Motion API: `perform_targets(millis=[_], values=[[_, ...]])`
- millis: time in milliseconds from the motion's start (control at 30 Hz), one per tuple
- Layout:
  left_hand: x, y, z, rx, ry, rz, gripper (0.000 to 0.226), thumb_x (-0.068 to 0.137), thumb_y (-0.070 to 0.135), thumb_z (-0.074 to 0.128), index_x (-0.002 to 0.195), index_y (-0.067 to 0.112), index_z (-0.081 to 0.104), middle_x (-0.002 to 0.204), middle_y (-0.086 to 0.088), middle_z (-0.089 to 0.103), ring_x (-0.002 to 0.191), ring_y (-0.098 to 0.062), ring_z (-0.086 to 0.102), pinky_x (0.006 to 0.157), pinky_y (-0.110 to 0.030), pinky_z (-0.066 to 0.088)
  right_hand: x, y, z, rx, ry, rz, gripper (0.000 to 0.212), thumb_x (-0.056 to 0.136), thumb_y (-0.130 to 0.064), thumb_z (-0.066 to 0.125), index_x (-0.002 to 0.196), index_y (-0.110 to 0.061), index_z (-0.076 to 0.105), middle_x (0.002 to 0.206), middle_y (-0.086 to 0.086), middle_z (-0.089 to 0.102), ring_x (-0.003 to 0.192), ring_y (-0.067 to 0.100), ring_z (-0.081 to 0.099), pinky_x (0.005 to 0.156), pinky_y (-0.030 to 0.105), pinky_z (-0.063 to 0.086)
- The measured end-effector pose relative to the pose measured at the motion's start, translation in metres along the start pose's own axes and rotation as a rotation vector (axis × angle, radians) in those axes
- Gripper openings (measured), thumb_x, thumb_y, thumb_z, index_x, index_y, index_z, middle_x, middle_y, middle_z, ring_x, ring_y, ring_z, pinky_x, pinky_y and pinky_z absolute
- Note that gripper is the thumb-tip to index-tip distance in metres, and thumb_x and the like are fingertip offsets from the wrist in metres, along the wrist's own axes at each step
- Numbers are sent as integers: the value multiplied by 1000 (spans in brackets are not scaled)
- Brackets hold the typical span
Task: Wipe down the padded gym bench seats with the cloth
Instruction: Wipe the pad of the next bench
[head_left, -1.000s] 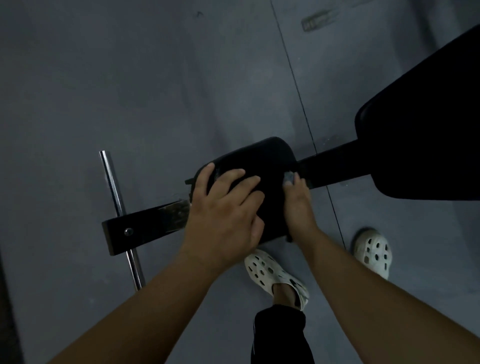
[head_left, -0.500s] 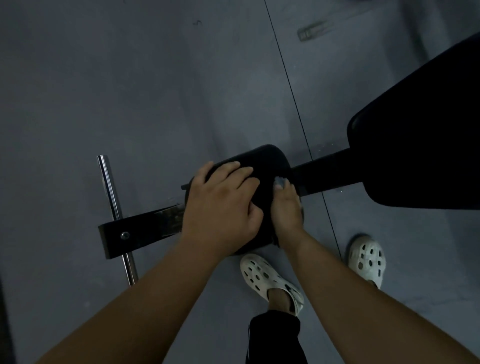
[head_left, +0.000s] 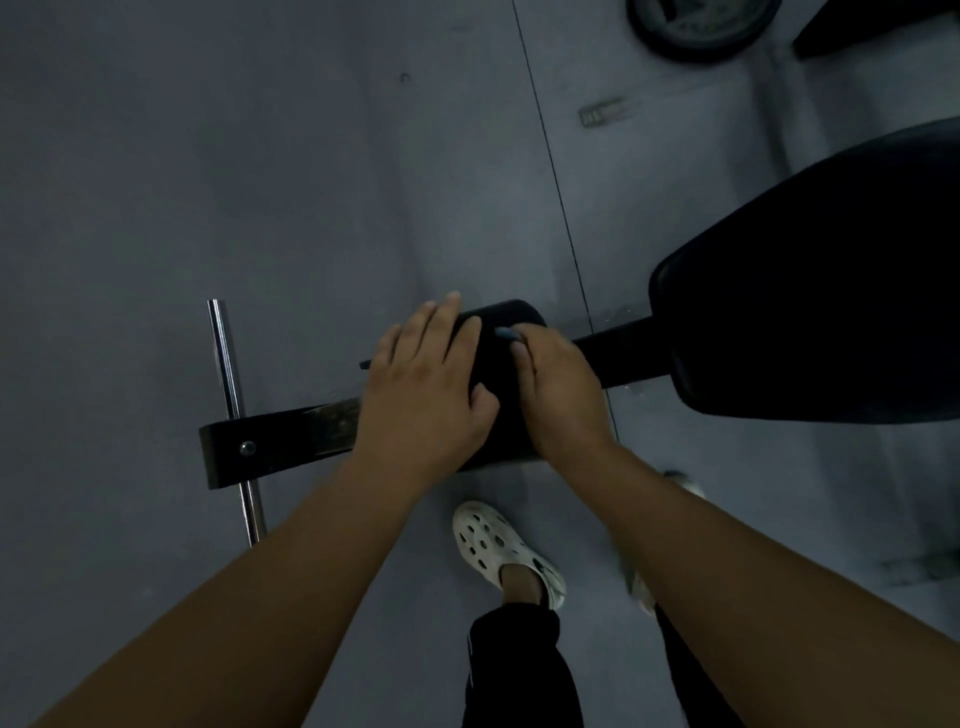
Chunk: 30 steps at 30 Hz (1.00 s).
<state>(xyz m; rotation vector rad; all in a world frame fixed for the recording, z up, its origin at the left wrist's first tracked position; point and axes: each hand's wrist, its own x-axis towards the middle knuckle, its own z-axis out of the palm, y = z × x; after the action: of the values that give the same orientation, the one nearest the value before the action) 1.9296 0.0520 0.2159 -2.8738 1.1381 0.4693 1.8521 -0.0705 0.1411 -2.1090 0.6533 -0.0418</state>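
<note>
Cloth (head_left: 503, 332), only a bluish scrap visible, sits on the small pad (head_left: 511, 314) under the right hand (head_left: 561, 395), whose fingers curl over and pinch it. Left hand (head_left: 421, 395) lies flat on the pad, fingers straight, steadying. Seat (head_left: 821, 312) lies well apart, no hand on it. Judged: pad in progress, seat remaining

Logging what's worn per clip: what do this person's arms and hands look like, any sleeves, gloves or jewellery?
The left hand and right hand are ungloved, with no rings or watch showing in the dim light. Both arms are bare to the frame edge, no sleeves.
</note>
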Motion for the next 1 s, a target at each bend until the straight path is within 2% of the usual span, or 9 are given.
perform_targets(millis=[167,400,600,700,833,933,1000], values=[[-20,19,-43,-7,37,16,69,83,40,36,147,13,42,160,-10,31,145,-29,30,116,-49,26,10,-48,-58,-156,23,-168,31,107,-25,41,124,-13,63,113,7,67,101,24,59,81,29,39],[-8,79,-120,-44,138,9,73,87,39,37,155,14,27,165,-8,18,150,-26,19,120,-48,16,-7,-82,-168,-306,174,-312,27,106,-24,45,121,-12,64,106,4,68,92,22,59,76,36,47],[-39,110,-232,-39,376,-79,76,84,39,36,154,13,28,165,-8,18,150,-27,19,120,-50,19,-16,-165,-261,-352,306,-526,25,105,-26,46,119,-16,65,106,1,68,91,22,59,74,35,47],[-68,108,-286,-50,498,-163,75,83,37,39,152,10,31,162,-12,24,148,-31,26,117,-52,25,-22,-221,-283,-303,299,-652,28,106,-30,42,119,-18,63,102,2,67,88,21,58,74,37,49],[-133,87,-347,-26,626,-296,75,83,38,37,152,9,31,160,-15,27,145,-33,29,116,-53,28,-48,-300,-293,-285,241,-817,22,103,-28,54,121,-17,60,95,4,59,82,22,56,62,33,44],[-197,64,-377,-33,720,-405,75,83,39,37,152,10,32,160,-15,29,146,-33,29,116,-53,28,-79,-356,-289,-329,211,-916,45,88,-21,72,129,-17,52,104,7,56,87,24,57,59,31,45],[-246,45,-386,-21,765,-444,75,82,38,39,151,11,34,160,-15,29,145,-33,29,116,-53,29,-109,-388,-274,-338,190,-971,61,81,-11,75,135,-18,47,107,8,53,90,25,54,60,31,46]])
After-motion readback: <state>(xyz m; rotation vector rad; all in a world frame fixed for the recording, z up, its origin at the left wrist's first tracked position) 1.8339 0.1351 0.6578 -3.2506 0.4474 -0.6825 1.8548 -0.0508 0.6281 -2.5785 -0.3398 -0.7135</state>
